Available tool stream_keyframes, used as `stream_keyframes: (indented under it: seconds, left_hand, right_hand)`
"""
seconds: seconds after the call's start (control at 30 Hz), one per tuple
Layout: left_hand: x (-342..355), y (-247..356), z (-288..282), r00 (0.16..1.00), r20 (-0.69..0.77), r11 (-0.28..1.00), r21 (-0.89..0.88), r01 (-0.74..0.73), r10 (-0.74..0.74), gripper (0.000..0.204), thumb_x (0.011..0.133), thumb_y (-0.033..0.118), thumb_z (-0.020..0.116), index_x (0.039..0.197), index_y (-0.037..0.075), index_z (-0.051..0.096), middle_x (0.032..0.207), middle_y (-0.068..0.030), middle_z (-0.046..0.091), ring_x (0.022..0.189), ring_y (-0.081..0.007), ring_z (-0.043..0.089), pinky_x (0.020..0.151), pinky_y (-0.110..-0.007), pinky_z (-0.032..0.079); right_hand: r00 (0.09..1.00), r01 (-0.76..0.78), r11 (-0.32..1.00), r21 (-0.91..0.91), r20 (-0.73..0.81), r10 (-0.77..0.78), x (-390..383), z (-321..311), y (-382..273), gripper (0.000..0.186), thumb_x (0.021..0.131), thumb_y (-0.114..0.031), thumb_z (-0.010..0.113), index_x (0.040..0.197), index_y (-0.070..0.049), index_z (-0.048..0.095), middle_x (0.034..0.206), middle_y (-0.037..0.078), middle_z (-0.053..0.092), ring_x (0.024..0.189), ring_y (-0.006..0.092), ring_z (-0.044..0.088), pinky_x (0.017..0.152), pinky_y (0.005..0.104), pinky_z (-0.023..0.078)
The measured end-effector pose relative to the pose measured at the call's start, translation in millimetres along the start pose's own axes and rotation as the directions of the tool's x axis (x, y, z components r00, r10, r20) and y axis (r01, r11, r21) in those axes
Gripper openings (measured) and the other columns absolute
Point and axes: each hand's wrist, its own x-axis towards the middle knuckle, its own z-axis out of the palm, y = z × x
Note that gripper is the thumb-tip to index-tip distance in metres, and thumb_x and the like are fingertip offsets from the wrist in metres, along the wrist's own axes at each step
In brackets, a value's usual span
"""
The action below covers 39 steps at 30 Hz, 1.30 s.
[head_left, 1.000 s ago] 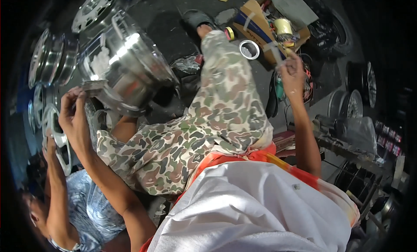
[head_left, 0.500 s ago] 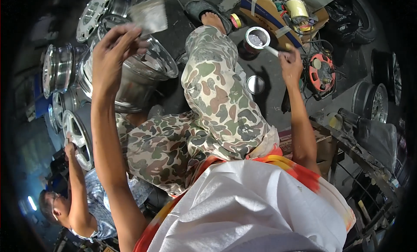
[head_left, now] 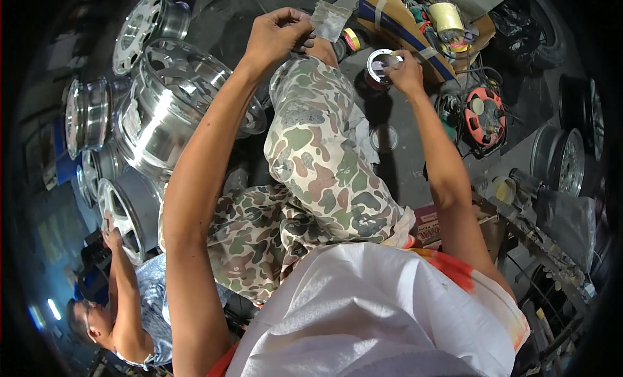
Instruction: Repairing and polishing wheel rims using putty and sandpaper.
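My left hand [head_left: 280, 34] is raised above my knee, thumb and fingers pinching a thin, square, greyish translucent sheet [head_left: 329, 21]; its exact kind is unclear. To the right, my right hand [head_left: 407, 73] is closed at the rim of an open round tin [head_left: 373, 66] with pale paste inside. The pale stick-like tool in that hand is mostly hidden by the fingers, its end toward the tin. On the floor nearer me lies a round lid [head_left: 383, 138].
Shiny wheel rims [head_left: 162, 111] crowd the left, where another person [head_left: 133, 299] handles a wheel [head_left: 123, 221]. A tape roll [head_left: 351, 39] and an open carton [head_left: 389, 16] are beyond the tin. A red cable reel [head_left: 485, 116] stands right; more rims [head_left: 558, 157] are farther right.
My left hand has moved right with the thin sheet, from over the rims to above my knee. My right hand has moved left and in to the tin with the stick-like tool.
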Motion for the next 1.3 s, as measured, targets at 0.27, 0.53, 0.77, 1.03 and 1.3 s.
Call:
stream_keyframes:
  seconds: [0.27,0.53,0.77,1.03,1.3]
  left_hand:
    - [47.5,-42.3,21.5,0.989,0.048,0.990,0.043,0.136,-0.138,0.016,0.096,0.010,0.071,0.103,-0.005,0.072,0.088,-0.0091,0.072,0.073,-0.0149,0.070,0.066,-0.026,0.057]
    - [104.2,-84.6,48.4,0.990,0.035,0.867,0.487,0.100,-0.133,0.023,0.085,0.017,0.080,0.094,-0.004,0.076,0.083,-0.0095,0.076,0.070,-0.0131,0.071,0.068,-0.028,0.058]
    - [114.9,-86.4,85.2,0.956,0.165,0.917,0.361,0.171,-0.243,0.014,0.090,0.010,0.076,0.093,-0.004,0.075,0.083,-0.0097,0.074,0.071,-0.0147,0.070,0.065,-0.027,0.059]
    - [100.9,-76.7,92.9,0.911,0.346,0.972,0.010,0.236,-0.225,0.014,0.091,0.006,0.074,0.098,-0.007,0.072,0.094,-0.0131,0.074,0.076,-0.0187,0.073,0.067,-0.028,0.066]
    - [91.6,-67.3,88.1,0.871,0.407,0.951,0.246,0.184,-0.274,0.021,0.098,0.021,0.065,0.109,0.003,0.065,0.093,-0.0129,0.076,0.072,-0.0168,0.075,0.053,-0.030,0.061]
  right_hand:
    - [0.966,-0.254,0.702,0.666,0.132,0.224,-14.2,-35.8,30.4,0.057,0.081,0.003,0.078,0.131,0.006,0.049,0.096,0.016,0.074,0.080,0.0207,0.074,0.070,0.0310,0.059]
    - [0.976,-0.181,0.597,0.782,0.066,0.209,-28.9,-77.5,13.8,0.060,0.085,0.001,0.077,0.133,0.008,0.041,0.093,0.017,0.073,0.078,0.0215,0.073,0.068,0.0303,0.060]
    - [0.982,-0.137,0.538,0.832,0.041,0.187,-38.0,-100.2,3.7,0.063,0.085,-0.001,0.080,0.134,0.008,0.041,0.093,0.015,0.073,0.081,0.0207,0.072,0.073,0.0296,0.060]
    - [0.996,-0.046,0.591,0.805,-0.008,0.088,-35.4,-82.5,-10.1,0.053,0.087,-0.001,0.077,0.130,0.005,0.047,0.096,0.014,0.073,0.080,0.0186,0.072,0.069,0.0302,0.060]
    - [0.957,0.249,0.627,0.738,-0.286,-0.043,-67.3,-76.7,-29.1,0.032,0.092,0.004,0.071,0.121,0.004,0.056,0.102,0.014,0.073,0.086,0.0177,0.073,0.075,0.0290,0.061]
